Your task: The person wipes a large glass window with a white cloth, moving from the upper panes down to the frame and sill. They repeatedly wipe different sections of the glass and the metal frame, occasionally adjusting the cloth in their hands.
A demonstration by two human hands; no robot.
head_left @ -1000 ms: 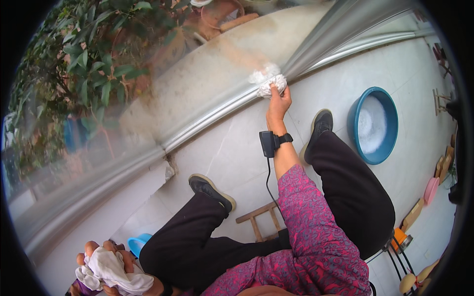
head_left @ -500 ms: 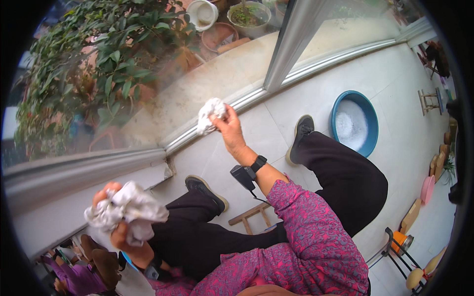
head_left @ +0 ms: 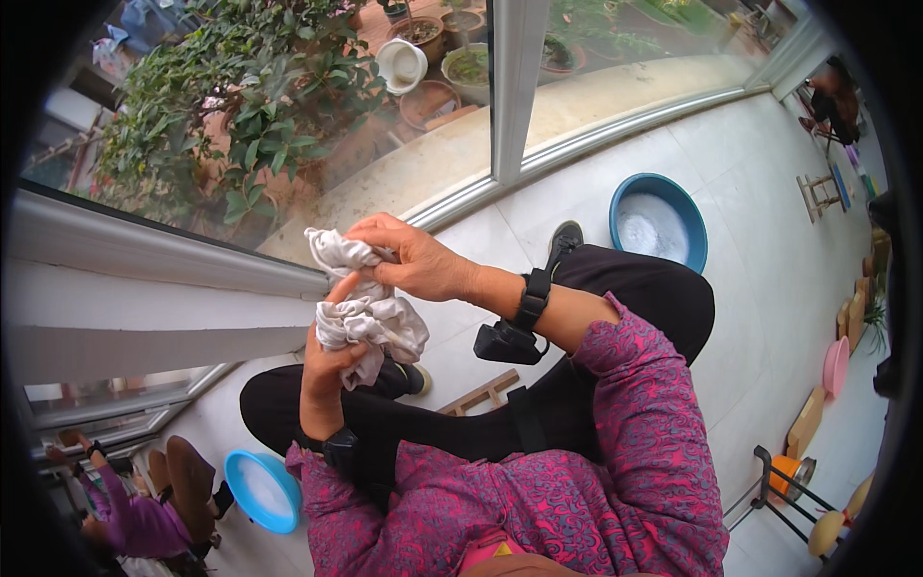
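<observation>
In front of the window, my two hands have come together, each closed on bunched white cloth. My left hand (head_left: 323, 370) grips a crumpled white cloth (head_left: 383, 325) whose folds spill out on the right. Just above it, my right hand (head_left: 428, 262) pinches a smaller twisted bundle of white cloth (head_left: 336, 251) between thumb and fingers. The bundles touch or lie very close; I cannot tell if they are one piece. Both wrists wear black straps, the right with a black box (head_left: 505, 343).
A window frame (head_left: 508, 106) runs close ahead, with plants and pots behind the glass. On the tiled floor stand a dark blue basin (head_left: 699, 231) of suds, a light blue basin (head_left: 288, 495) and a wooden stool (head_left: 481, 392). Another person in purple (head_left: 154, 514) sits at the lower left.
My left hand has moved up and right with its cloth to meet my right hand, which has dropped slightly left. The view has shifted, and the light blue basin now shows more fully.
</observation>
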